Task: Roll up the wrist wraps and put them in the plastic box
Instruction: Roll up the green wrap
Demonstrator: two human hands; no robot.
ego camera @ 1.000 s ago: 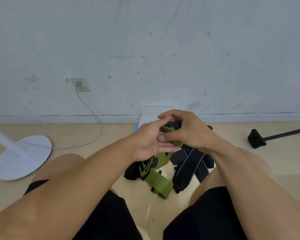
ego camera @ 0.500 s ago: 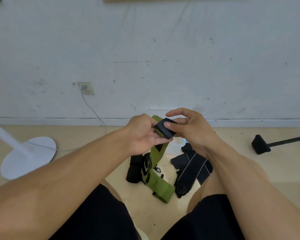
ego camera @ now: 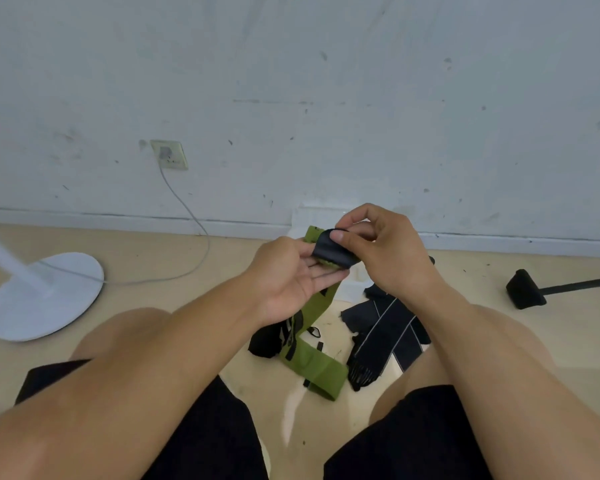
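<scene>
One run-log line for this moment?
phase: rolling | right hand: pinches green wrist wrap end | left hand: supports it | black wraps: floor

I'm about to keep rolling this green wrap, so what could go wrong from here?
The roll is only just begun: the right hand pinches the black end of the green wrap, so it may spring loose. Its long tail lies across the black wraps on the floor and could drag or snag them.
</scene>
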